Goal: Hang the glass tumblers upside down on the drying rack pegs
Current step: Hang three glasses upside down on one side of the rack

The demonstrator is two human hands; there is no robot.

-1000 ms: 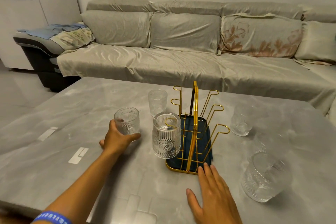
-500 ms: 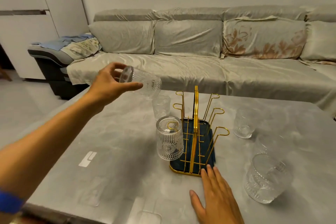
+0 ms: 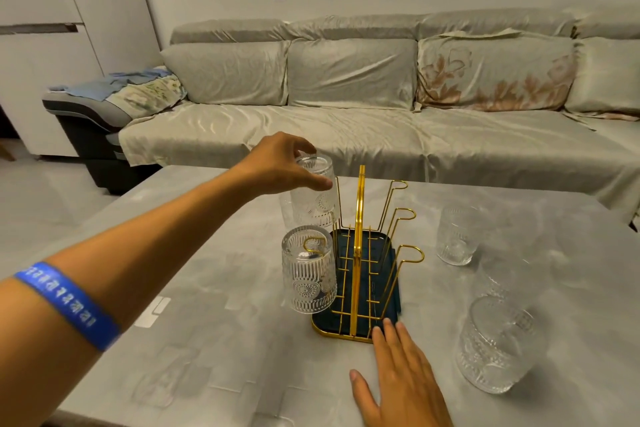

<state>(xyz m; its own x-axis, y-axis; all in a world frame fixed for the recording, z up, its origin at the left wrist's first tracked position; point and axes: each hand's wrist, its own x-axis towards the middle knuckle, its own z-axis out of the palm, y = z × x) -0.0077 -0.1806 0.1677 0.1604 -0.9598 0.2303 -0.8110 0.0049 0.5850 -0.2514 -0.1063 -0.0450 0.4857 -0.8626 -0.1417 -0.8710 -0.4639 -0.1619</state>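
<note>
My left hand (image 3: pixel 280 163) holds a tumbler (image 3: pixel 313 192) upside down, fingers (image 3: pixel 320 185) clamped around its upturned base, over the far-left side of the rack (image 3: pixel 360 253); its peg is hidden behind the glass, so I cannot tell whether it is seated. Just nearer, a second tumbler (image 3: pixel 309 270) hangs inverted on the near-left peg (image 3: pixel 313 243), whose gold loop shows through it. The three pegs on the right side are bare. My right hand (image 3: pixel 401 381) lies flat on the grey surface (image 3: pixel 207 305), fingers together and outstretched, tips touching the near rim of the rack's dark tray (image 3: pixel 393 262). Two more tumblers stand upright on the right: one far (image 3: pixel 458 236), one near (image 3: pixel 498 345). A blue band (image 3: pixel 67 305) circles my left forearm.
</note>
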